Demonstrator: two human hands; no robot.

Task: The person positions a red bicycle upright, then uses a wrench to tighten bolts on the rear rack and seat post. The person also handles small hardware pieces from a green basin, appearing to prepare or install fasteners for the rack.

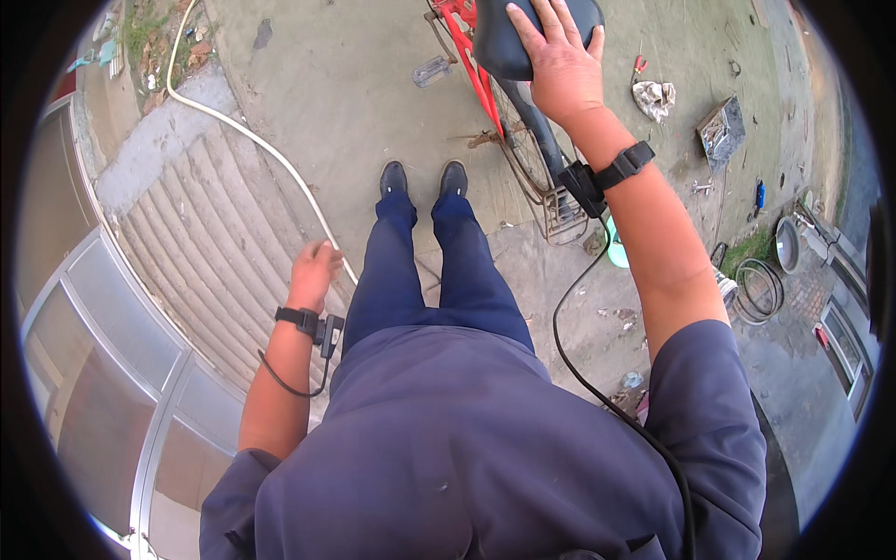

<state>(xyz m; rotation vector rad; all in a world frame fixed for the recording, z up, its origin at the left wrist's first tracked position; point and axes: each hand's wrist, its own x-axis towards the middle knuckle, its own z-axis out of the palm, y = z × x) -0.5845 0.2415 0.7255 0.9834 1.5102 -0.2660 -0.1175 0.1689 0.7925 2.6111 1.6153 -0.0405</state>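
bicycle saddle (509,42) under flat open right grip (560,65); left grip (313,271) loosely curled, empty, beside white hose (252,135).

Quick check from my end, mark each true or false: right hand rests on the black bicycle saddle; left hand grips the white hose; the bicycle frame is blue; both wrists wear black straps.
1. The right hand rests on the black bicycle saddle: true.
2. The left hand grips the white hose: false, it hangs free, holding nothing.
3. The bicycle frame is blue: false, it is red.
4. Both wrists wear black straps: true.
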